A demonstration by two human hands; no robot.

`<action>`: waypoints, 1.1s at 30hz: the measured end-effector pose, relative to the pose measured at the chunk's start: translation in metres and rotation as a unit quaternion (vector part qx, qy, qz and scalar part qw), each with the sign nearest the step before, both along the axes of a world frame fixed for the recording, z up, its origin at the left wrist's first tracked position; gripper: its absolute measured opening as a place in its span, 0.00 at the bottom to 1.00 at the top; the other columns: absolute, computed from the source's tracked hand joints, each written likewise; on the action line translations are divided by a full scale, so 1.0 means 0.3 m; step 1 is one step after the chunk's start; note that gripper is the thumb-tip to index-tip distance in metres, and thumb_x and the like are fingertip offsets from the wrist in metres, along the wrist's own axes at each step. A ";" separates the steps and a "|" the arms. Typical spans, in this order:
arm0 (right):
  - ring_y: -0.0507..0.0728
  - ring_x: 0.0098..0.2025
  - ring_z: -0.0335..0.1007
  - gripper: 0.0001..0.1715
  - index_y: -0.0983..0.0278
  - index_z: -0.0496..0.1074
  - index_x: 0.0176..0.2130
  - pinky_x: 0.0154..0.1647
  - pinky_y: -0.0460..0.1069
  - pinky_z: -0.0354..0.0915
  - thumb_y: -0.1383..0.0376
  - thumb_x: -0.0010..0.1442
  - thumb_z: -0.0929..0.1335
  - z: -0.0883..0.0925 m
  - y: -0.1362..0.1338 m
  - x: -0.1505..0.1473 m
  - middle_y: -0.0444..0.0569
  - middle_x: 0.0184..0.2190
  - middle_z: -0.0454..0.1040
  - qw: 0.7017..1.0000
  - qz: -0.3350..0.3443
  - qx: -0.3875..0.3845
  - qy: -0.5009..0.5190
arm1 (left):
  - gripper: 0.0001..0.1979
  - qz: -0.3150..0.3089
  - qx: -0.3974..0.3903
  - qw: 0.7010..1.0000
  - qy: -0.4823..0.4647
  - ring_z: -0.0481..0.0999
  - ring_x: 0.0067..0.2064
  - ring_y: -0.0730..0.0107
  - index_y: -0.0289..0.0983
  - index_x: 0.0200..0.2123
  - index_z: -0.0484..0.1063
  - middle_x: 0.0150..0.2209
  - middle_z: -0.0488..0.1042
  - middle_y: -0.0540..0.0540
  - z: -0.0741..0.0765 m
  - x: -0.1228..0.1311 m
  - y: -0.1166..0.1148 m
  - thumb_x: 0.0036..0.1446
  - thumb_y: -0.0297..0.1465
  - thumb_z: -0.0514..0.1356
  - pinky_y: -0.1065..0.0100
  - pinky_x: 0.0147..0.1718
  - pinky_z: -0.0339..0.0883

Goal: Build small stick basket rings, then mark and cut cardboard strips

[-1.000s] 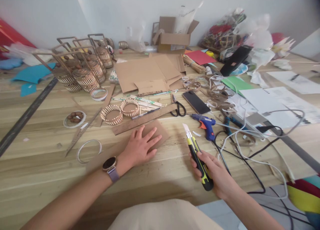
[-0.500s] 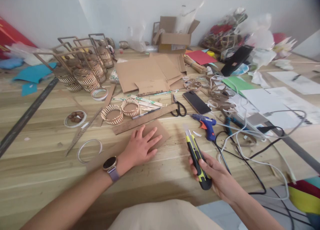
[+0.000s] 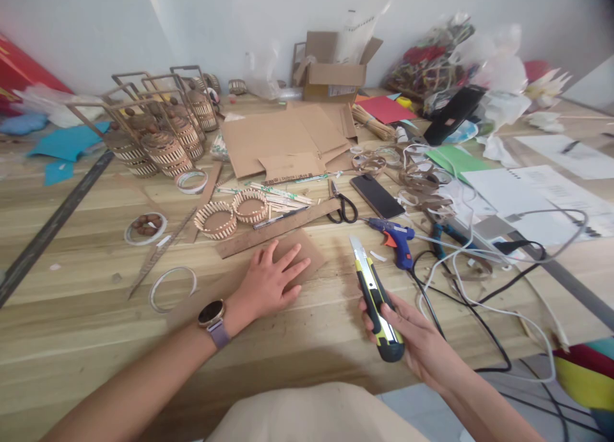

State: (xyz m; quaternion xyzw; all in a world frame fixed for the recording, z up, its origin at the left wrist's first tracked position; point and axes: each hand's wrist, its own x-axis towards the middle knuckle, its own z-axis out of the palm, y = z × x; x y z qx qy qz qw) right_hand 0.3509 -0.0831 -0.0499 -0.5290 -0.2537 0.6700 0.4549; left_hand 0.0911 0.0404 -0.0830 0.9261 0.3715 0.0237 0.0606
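Observation:
My left hand (image 3: 273,279) lies flat with spread fingers on a piece of brown cardboard (image 3: 309,258) on the wooden table. In my right hand (image 3: 403,327) is a yellow and black utility knife (image 3: 377,304), its blade out and pointing away from me above the tabletop. A flat wooden strip (image 3: 278,229) lies just beyond my left fingertips. Two rings of small sticks (image 3: 215,220) sit behind it, and black-handled scissors (image 3: 346,208) rest near the strip's right end. Right of the knife's blade lies a blue glue gun (image 3: 396,237).
Cables (image 3: 460,295) sprawl across the right side, near my right hand. A phone (image 3: 377,197) and cardboard sheets (image 3: 273,138) lie farther back. Lantern-like stick baskets with handles (image 3: 165,151) stand at back left. A white tape ring (image 3: 173,288) lies left of my left hand.
The utility knife has turned slightly in my right hand, and its blade shows more clearly, with light glinting along its metal. My left hand stays in place on the cardboard.

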 end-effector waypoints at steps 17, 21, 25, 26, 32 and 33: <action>0.45 0.14 0.54 0.34 0.64 0.70 0.29 0.15 0.43 0.51 0.36 0.49 0.73 -0.005 0.008 -0.022 0.40 0.17 0.65 0.997 -0.040 -0.023 -0.063 | 0.29 0.000 0.012 1.000 -0.019 0.53 0.65 0.31 0.52 0.68 0.60 0.71 0.56 0.50 -0.007 -0.001 -0.001 0.65 0.42 0.55 0.36 0.57 0.55; 0.46 0.15 0.56 0.34 0.64 0.70 0.28 0.16 0.44 0.52 0.36 0.47 0.73 -0.009 0.014 -0.010 0.41 0.18 0.67 0.996 -0.005 -0.027 -0.081 | 0.29 0.003 0.012 1.000 -0.014 0.53 0.66 0.30 0.51 0.68 0.60 0.71 0.56 0.50 -0.004 0.001 -0.001 0.65 0.42 0.56 0.35 0.57 0.56; 0.52 0.23 0.63 0.33 0.62 0.72 0.28 0.23 0.47 0.60 0.35 0.50 0.70 -0.005 0.043 0.001 0.44 0.23 0.72 0.978 0.030 0.009 -0.207 | 0.28 0.001 0.009 1.000 -0.009 0.53 0.66 0.30 0.50 0.67 0.61 0.71 0.57 0.49 0.003 0.000 -0.002 0.65 0.42 0.56 0.35 0.57 0.55; 0.54 0.25 0.65 0.33 0.61 0.72 0.27 0.25 0.48 0.62 0.34 0.51 0.69 -0.006 0.054 0.004 0.45 0.23 0.72 0.963 0.033 0.027 -0.264 | 0.28 0.000 0.008 1.000 -0.010 0.53 0.66 0.31 0.49 0.67 0.61 0.70 0.57 0.49 0.003 -0.001 -0.002 0.65 0.42 0.55 0.36 0.58 0.56; 0.66 0.42 0.75 0.25 0.57 0.75 0.40 0.43 0.57 0.69 0.42 0.58 0.66 -0.034 0.126 0.033 0.50 0.38 0.81 0.876 0.054 0.133 -0.461 | 0.30 0.025 0.002 0.999 -0.042 0.54 0.67 0.37 0.36 0.64 0.65 0.69 0.59 0.38 -0.006 -0.007 0.003 0.62 0.44 0.58 0.40 0.61 0.56; 0.66 0.44 0.76 0.23 0.57 0.75 0.42 0.45 0.57 0.69 0.44 0.60 0.65 -0.040 0.137 0.042 0.50 0.40 0.81 0.870 0.068 0.145 -0.467 | 0.30 0.028 -0.001 0.998 -0.049 0.55 0.67 0.37 0.35 0.63 0.66 0.68 0.59 0.36 -0.006 -0.008 0.005 0.62 0.44 0.59 0.40 0.61 0.56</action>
